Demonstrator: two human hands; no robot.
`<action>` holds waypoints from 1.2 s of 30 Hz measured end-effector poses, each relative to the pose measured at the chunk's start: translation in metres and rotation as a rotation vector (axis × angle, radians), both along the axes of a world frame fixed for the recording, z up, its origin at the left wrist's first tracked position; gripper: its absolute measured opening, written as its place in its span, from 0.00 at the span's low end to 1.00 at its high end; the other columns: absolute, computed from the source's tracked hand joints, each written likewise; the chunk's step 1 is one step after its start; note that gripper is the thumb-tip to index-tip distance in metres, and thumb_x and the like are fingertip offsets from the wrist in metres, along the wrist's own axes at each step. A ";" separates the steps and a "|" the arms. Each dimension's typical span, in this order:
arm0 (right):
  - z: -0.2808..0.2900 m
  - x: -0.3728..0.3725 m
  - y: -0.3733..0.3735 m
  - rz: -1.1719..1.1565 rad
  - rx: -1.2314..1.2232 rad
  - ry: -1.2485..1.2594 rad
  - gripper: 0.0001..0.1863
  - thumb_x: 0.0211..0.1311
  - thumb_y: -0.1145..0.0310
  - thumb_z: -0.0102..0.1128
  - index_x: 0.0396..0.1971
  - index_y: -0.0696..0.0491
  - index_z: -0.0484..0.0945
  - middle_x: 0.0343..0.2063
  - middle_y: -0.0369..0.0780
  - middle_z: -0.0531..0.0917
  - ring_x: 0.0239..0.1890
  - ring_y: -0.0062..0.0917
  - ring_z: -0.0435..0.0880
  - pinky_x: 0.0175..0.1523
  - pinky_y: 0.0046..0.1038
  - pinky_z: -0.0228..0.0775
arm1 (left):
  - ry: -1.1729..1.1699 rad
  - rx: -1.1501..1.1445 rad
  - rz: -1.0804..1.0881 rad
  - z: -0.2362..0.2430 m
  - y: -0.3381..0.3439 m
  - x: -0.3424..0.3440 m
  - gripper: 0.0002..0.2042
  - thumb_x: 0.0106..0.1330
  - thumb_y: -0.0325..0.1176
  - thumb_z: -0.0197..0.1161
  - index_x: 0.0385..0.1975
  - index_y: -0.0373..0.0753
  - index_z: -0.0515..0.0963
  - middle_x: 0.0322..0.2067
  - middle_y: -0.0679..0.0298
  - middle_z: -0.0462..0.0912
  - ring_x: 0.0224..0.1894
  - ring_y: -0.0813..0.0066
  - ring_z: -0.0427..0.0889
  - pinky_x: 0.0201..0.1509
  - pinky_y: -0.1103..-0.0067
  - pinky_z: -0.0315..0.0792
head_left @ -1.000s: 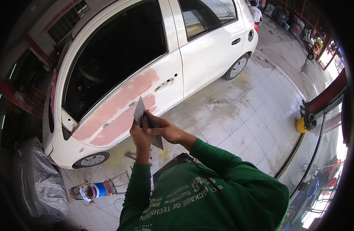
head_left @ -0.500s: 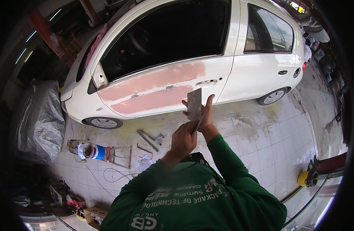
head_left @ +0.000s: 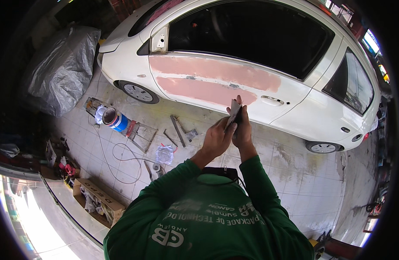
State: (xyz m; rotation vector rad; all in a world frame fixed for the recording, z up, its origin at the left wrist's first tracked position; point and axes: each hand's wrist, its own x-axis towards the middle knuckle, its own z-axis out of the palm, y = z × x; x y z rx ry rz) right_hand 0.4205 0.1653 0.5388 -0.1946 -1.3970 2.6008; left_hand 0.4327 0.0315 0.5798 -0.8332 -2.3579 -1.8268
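Note:
In front of my chest, my two hands are close together, near the white car's door (head_left: pixel 247 104). My left hand (head_left: pixel 217 136) is closed on a flat grey filler spreader (head_left: pixel 234 112), tilted nearly edge-on. My right hand (head_left: pixel 243 130) is up beside it, with its fingers behind the plates, around a second spreader that shows only as a dark sliver. Whether any filler lies on the blades is hidden. Beyond my hands, two bands of pink body filler (head_left: pixel 199 91) cover part of the car door, with bare grey spots between them.
A blue can (head_left: pixel 117 121) sits on a low metal frame (head_left: pixel 141 143) at left, a hose (head_left: pixel 105 162) beside it. Metal bars (head_left: pixel 178 131) and a clear plastic bag (head_left: pixel 164 154) lie on the tiles. A silver-covered object (head_left: pixel 63 71) and a cardboard box (head_left: pixel 97 197) are further left.
My view has turned to the right, so the car appears tilted. The spreader that faced me broadside is now turned nearly edge-on, and my hands have come together.

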 end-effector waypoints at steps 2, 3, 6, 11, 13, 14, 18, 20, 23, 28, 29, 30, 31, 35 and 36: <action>0.025 -0.002 -0.006 0.061 -0.224 -0.093 0.53 0.63 0.20 0.40 0.77 0.45 0.55 0.75 0.37 0.59 0.75 0.39 0.58 0.74 0.51 0.52 | 0.316 -0.052 0.005 0.002 -0.015 0.013 0.12 0.67 0.28 0.61 0.48 0.33 0.78 0.40 0.47 0.83 0.38 0.46 0.84 0.43 0.62 0.79; 0.017 -0.010 -0.007 0.030 -0.275 -0.093 0.58 0.56 0.15 0.39 0.76 0.46 0.58 0.74 0.38 0.62 0.75 0.40 0.60 0.73 0.52 0.52 | 0.322 -0.070 0.024 -0.003 -0.023 0.011 0.12 0.68 0.28 0.61 0.48 0.33 0.78 0.40 0.47 0.83 0.39 0.45 0.84 0.44 0.62 0.79; 0.009 -0.017 -0.041 0.161 -0.318 -0.071 0.52 0.62 0.21 0.43 0.73 0.48 0.61 0.69 0.38 0.70 0.73 0.36 0.64 0.71 0.43 0.60 | 0.317 -0.128 0.110 -0.020 -0.051 -0.005 0.12 0.69 0.29 0.60 0.50 0.34 0.78 0.41 0.48 0.83 0.42 0.45 0.84 0.45 0.61 0.79; -0.004 -0.008 -0.103 0.294 0.355 -0.451 0.30 0.78 0.48 0.48 0.65 0.58 0.70 0.58 0.39 0.79 0.60 0.26 0.77 0.65 0.27 0.66 | 0.009 0.028 0.335 -0.047 -0.127 -0.102 0.19 0.71 0.31 0.60 0.60 0.35 0.75 0.50 0.47 0.83 0.49 0.49 0.84 0.52 0.68 0.78; 0.001 -0.007 -0.119 0.178 0.497 -0.538 0.27 0.79 0.49 0.47 0.60 0.57 0.73 0.52 0.39 0.81 0.53 0.28 0.81 0.63 0.30 0.70 | -0.180 0.342 0.321 -0.054 -0.161 -0.128 0.19 0.73 0.27 0.58 0.62 0.34 0.75 0.54 0.50 0.84 0.52 0.59 0.85 0.56 0.74 0.76; 0.001 -0.013 -0.120 0.080 0.256 -0.443 0.28 0.78 0.48 0.48 0.61 0.57 0.72 0.54 0.40 0.81 0.54 0.29 0.82 0.61 0.31 0.72 | -0.274 0.515 0.319 -0.055 -0.174 -0.135 0.18 0.73 0.25 0.58 0.62 0.34 0.76 0.55 0.52 0.84 0.53 0.65 0.84 0.57 0.77 0.75; 0.013 -0.048 -0.106 -0.236 -0.176 -0.178 0.31 0.77 0.44 0.50 0.64 0.55 0.69 0.55 0.42 0.81 0.56 0.33 0.83 0.59 0.37 0.77 | -0.279 0.314 0.113 -0.028 -0.217 -0.111 0.19 0.68 0.17 0.57 0.58 0.34 0.79 0.54 0.58 0.84 0.54 0.70 0.83 0.58 0.77 0.74; 0.007 -0.067 -0.111 -0.258 -0.238 -0.130 0.27 0.77 0.50 0.51 0.64 0.56 0.69 0.55 0.42 0.81 0.56 0.32 0.83 0.60 0.37 0.76 | 0.021 0.160 0.060 0.007 -0.206 -0.087 0.16 0.58 0.15 0.61 0.45 0.34 0.84 0.47 0.54 0.84 0.50 0.61 0.85 0.54 0.73 0.78; -0.008 -0.082 -0.130 -0.261 0.073 -0.082 0.25 0.78 0.58 0.52 0.65 0.58 0.69 0.56 0.45 0.80 0.58 0.33 0.82 0.62 0.37 0.73 | 0.363 0.106 0.048 0.028 -0.187 -0.073 0.11 0.55 0.15 0.64 0.38 0.34 0.82 0.44 0.56 0.82 0.46 0.56 0.85 0.50 0.70 0.79; -0.040 -0.114 -0.130 -0.305 0.548 0.034 0.22 0.75 0.57 0.57 0.59 0.56 0.74 0.54 0.39 0.80 0.56 0.26 0.80 0.61 0.31 0.72 | 0.126 -0.178 0.383 -0.063 -0.210 -0.144 0.09 0.61 0.23 0.62 0.41 0.32 0.78 0.42 0.44 0.81 0.42 0.42 0.82 0.46 0.61 0.77; -0.026 -0.119 -0.127 -0.269 0.413 -0.027 0.24 0.74 0.55 0.58 0.60 0.56 0.74 0.55 0.38 0.79 0.58 0.25 0.78 0.62 0.31 0.71 | 0.048 -0.251 0.464 -0.092 -0.222 -0.146 0.11 0.65 0.28 0.60 0.44 0.30 0.75 0.42 0.43 0.81 0.44 0.39 0.81 0.47 0.59 0.77; -0.014 -0.125 -0.122 -0.252 0.281 -0.094 0.25 0.74 0.53 0.59 0.60 0.56 0.74 0.56 0.37 0.78 0.59 0.24 0.76 0.64 0.30 0.70 | -0.009 -0.249 0.458 -0.086 -0.215 -0.143 0.11 0.65 0.27 0.61 0.45 0.30 0.75 0.42 0.44 0.81 0.44 0.40 0.81 0.47 0.59 0.77; -0.003 -0.128 -0.117 -0.270 0.252 -0.126 0.27 0.74 0.51 0.59 0.61 0.56 0.73 0.56 0.37 0.77 0.59 0.24 0.76 0.63 0.31 0.69 | -0.073 -0.250 0.452 -0.069 -0.206 -0.130 0.12 0.66 0.27 0.61 0.46 0.31 0.75 0.42 0.45 0.81 0.44 0.40 0.82 0.47 0.59 0.77; -0.003 -0.140 -0.110 -0.258 0.274 -0.206 0.35 0.73 0.43 0.56 0.65 0.56 0.69 0.58 0.37 0.75 0.58 0.24 0.74 0.61 0.32 0.67 | 0.271 -0.291 0.268 -0.014 -0.144 -0.091 0.15 0.64 0.24 0.61 0.50 0.35 0.72 0.47 0.49 0.80 0.44 0.45 0.83 0.44 0.61 0.80; -0.005 -0.145 -0.106 -0.239 0.305 -0.197 0.36 0.73 0.41 0.55 0.66 0.56 0.68 0.59 0.37 0.75 0.57 0.24 0.73 0.61 0.32 0.66 | 0.359 -0.368 0.206 -0.011 -0.129 -0.093 0.14 0.63 0.24 0.60 0.49 0.36 0.72 0.47 0.49 0.80 0.45 0.46 0.84 0.44 0.61 0.81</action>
